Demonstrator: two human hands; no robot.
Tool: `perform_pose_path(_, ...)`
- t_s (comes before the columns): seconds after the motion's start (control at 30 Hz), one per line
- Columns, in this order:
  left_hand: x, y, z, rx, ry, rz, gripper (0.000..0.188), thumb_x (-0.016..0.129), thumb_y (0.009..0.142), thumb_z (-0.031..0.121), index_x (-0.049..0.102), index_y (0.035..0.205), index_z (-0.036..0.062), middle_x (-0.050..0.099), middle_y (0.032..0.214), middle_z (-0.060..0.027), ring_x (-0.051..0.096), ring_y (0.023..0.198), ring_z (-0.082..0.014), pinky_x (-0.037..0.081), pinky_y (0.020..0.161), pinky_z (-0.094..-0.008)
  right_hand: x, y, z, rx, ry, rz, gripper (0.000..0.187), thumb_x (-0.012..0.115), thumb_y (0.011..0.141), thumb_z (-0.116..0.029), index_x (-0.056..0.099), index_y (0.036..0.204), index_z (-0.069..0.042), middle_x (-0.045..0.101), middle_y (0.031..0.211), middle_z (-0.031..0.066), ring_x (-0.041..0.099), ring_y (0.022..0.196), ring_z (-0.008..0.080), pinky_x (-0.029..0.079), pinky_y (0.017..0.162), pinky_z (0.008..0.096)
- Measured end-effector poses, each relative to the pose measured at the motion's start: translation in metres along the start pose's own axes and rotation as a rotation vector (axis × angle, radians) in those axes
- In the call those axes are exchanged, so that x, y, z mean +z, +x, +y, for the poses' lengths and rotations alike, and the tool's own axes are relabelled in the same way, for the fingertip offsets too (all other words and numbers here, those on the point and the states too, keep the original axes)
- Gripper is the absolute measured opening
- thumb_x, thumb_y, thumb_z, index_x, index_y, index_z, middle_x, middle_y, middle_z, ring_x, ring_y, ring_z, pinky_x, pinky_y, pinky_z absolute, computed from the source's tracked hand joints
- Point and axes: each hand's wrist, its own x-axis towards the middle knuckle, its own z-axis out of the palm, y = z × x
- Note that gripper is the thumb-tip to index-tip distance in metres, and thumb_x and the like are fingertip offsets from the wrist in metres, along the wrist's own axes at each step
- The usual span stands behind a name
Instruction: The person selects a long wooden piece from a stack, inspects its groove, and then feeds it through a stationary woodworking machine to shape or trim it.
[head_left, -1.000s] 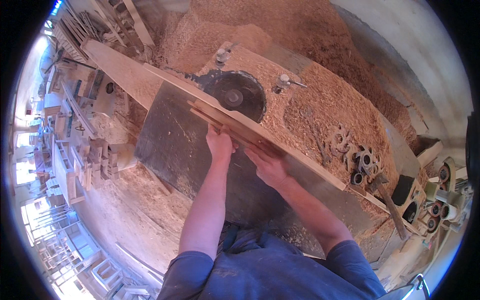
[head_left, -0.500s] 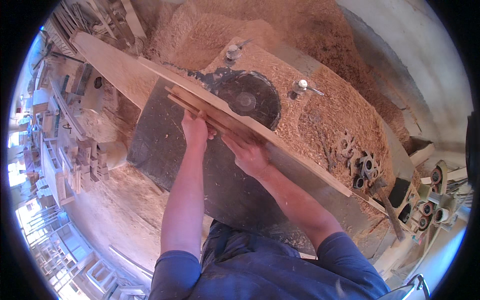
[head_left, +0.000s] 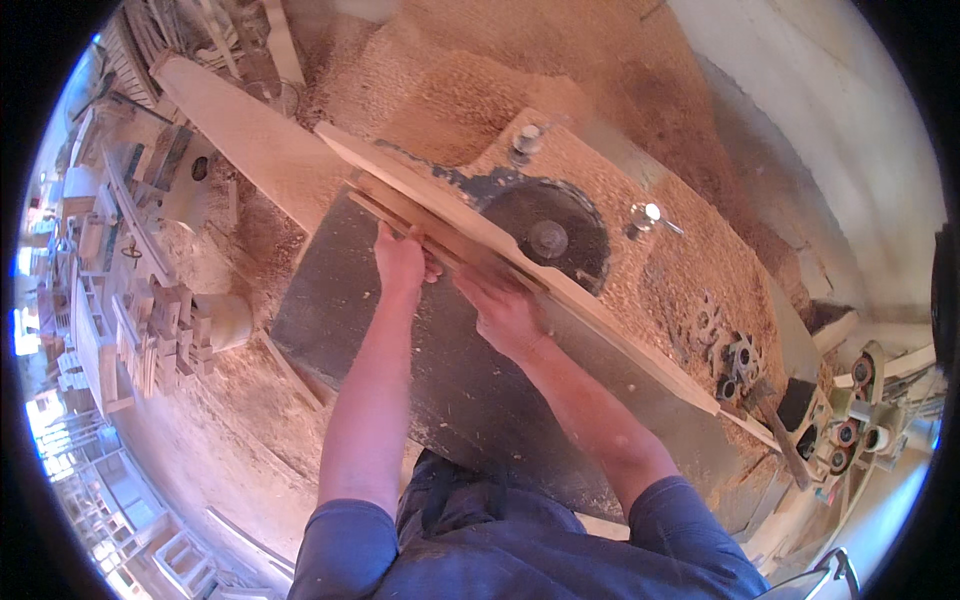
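Observation:
A narrow wooden strip lies on the dark machine table, along the near side of a long pale wooden fence. My left hand is closed on the strip's near edge with its fingers curled. Farther right along the strip is my right hand, its fingers pressed together against the wood; their tips are smeared by motion. Just behind the fence sits a round dark disc with a grey centre. How the strip's far edge meets the fence is partly hidden.
Clamp knobs and wood shavings cover the machine's far part. Metal rings and cutters lie at the right, beside a hammer-like tool. A long board extends off the far left. Stacked wood pieces stand left.
The view has shifted, so the machine, disc and fence appear farther right and lower. Both hands stay on the strip, and they now sit slightly farther left relative to the disc.

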Motion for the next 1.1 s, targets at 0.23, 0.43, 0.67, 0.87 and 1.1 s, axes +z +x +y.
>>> perform_pose_path(0.23, -0.045, 0.03, 0.016, -0.021, -0.149, 0.094, 0.036, 0.053, 0.103, 0.016, 0.04, 0.133, 0.0018, 0.064, 0.086, -0.0165, 0.064, 0.055, -0.02, 0.053, 0.044, -0.0309, 0.04, 0.072, -0.029, -0.034, 0.025, 0.086, 0.043, 0.066, 0.071, 0.007, 0.07, 0.111, -0.008, 0.07, 0.117, 0.0045, 0.063, 0.119, 0.0264, 0.05, 0.102, 0.0415)
perform_pose_path(0.43, -0.141, -0.03, 0.018, 0.15, -0.166, -0.051, 0.068, 0.058, 0.101, 0.022, 0.026, 0.155, -0.0038, 0.066, 0.098, -0.0126, 0.067, 0.071, -0.0177, 0.057, 0.057, -0.0291, 0.092, 0.106, -0.056, 0.171, -0.046, 0.108, 0.065, 0.062, 0.072, 0.01, 0.054, 0.134, -0.006, 0.042, 0.146, 0.0263, 0.042, 0.134, 0.0449, 0.037, 0.11, 0.0537)
perform_pose_path(0.67, -0.227, -0.176, -0.128, -0.075, -0.223, 0.159, 0.059, 0.067, 0.096, 0.023, 0.045, 0.144, -0.0038, 0.067, 0.095, -0.0082, 0.064, 0.078, -0.0136, 0.054, 0.064, -0.0317, 0.093, 0.01, -0.162, 0.146, 0.03, -0.023, 0.074, 0.057, 0.072, 0.01, 0.047, 0.144, -0.004, 0.049, 0.141, 0.0267, 0.042, 0.133, 0.0451, 0.032, 0.114, 0.0538)
perform_pose_path(0.87, -0.268, -0.241, -0.188, -0.205, -0.64, -0.039, 0.033, 0.068, 0.095, 0.027, 0.068, 0.115, 0.0008, 0.073, 0.102, -0.0105, 0.069, 0.09, -0.0229, 0.054, 0.079, -0.0339, 0.06, -0.074, -0.312, 0.812, 1.128, -0.45, 0.079, 0.076, 0.079, 0.001, 0.041, 0.15, -0.003, 0.067, 0.121, 0.0168, 0.067, 0.108, 0.025, 0.054, 0.093, 0.0335)
perform_pose_path(1.1, -0.38, -0.236, -0.193, -0.071, -0.885, 0.399, 0.025, 0.077, 0.082, 0.004, 0.067, 0.104, -0.005, 0.071, 0.088, -0.0135, 0.07, 0.078, -0.0246, 0.056, 0.071, -0.038, 0.102, -0.075, -0.325, 0.273, 0.767, -0.752, 0.066, 0.071, 0.084, 0.001, 0.049, 0.145, -0.001, 0.065, 0.13, 0.0161, 0.064, 0.117, 0.0224, 0.052, 0.099, 0.0339)
